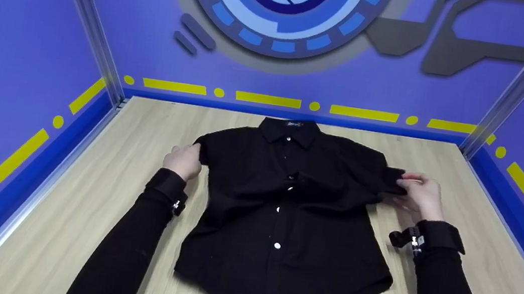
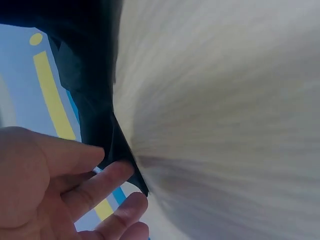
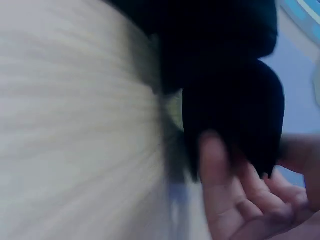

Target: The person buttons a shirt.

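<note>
A black short-sleeved button-up shirt (image 1: 238, 214) lies front up on the wooden table, its collar (image 1: 289, 133) at the far side and its hem toward me. Folds run across its chest. At the left sleeve's end, my left hand (image 1: 183, 161) pinches the fabric; the left wrist view shows the thumb and a finger at the sleeve edge (image 2: 117, 142). My right hand (image 1: 424, 194) grips the end of the other sleeve (image 1: 392, 179), which is raised off the table. Seen from the right wrist, fingers (image 3: 215, 155) overlap the dark sleeve opening (image 3: 235, 110).
Pale wooden tabletop (image 1: 82, 204) surrounds the shirt. Blue printed panels with yellow marks (image 1: 174, 86) wall the back and both sides, joined by metal corner posts (image 1: 88, 13). Dark bands with small devices (image 1: 414, 239) sit on both wrists.
</note>
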A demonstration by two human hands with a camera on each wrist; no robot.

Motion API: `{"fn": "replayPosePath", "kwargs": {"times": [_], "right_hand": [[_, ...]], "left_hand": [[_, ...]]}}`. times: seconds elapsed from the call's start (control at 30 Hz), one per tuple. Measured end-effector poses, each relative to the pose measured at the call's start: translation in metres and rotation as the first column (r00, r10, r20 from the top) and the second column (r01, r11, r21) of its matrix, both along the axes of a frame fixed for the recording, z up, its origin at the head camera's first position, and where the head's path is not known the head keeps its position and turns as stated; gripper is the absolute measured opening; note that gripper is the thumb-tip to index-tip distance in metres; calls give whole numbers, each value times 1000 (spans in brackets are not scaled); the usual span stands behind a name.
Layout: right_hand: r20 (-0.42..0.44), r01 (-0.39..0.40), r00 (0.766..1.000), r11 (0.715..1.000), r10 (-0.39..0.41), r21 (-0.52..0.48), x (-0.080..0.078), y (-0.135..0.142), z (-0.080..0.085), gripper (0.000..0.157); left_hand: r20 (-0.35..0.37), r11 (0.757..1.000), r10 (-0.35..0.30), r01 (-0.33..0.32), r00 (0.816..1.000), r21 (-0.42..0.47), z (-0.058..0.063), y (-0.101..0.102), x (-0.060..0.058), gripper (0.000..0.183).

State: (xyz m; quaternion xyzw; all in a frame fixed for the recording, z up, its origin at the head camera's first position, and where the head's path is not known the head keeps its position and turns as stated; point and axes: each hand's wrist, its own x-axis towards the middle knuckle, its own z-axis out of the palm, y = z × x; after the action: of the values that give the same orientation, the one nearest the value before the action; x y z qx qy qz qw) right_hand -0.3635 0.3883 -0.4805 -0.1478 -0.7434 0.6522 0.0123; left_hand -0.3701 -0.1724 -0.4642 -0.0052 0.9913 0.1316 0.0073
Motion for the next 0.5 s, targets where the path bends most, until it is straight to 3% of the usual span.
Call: {"fn": "replayPosePath", "kwargs": {"times": [0.07,0.1,0.2,0.37,0.5], "right_hand": [[-60,60,996,987,-70,-150,5,4,-1,32],[-71,86,992,967,-106,-239,7,6,-2,30],[-59,116,985,878,-161,-464,11,14,-11,36],[-28,172,973,804,-228,-569,12,19,-20,36],[-5,235,956,771,-295,-592,12,18,-22,22]], "left_hand": [[0,1000,-4,4,1000,-13,-1,1,0,45],[0,1000,-3,3,1000,-15,-1,1,1,43],[-2,1000,20,-20,1000,-5,-3,0,2,39],[-16,996,73,-73,997,45,-7,-4,0,40],[4,990,103,-103,995,101,-9,-7,-4,41]]}}
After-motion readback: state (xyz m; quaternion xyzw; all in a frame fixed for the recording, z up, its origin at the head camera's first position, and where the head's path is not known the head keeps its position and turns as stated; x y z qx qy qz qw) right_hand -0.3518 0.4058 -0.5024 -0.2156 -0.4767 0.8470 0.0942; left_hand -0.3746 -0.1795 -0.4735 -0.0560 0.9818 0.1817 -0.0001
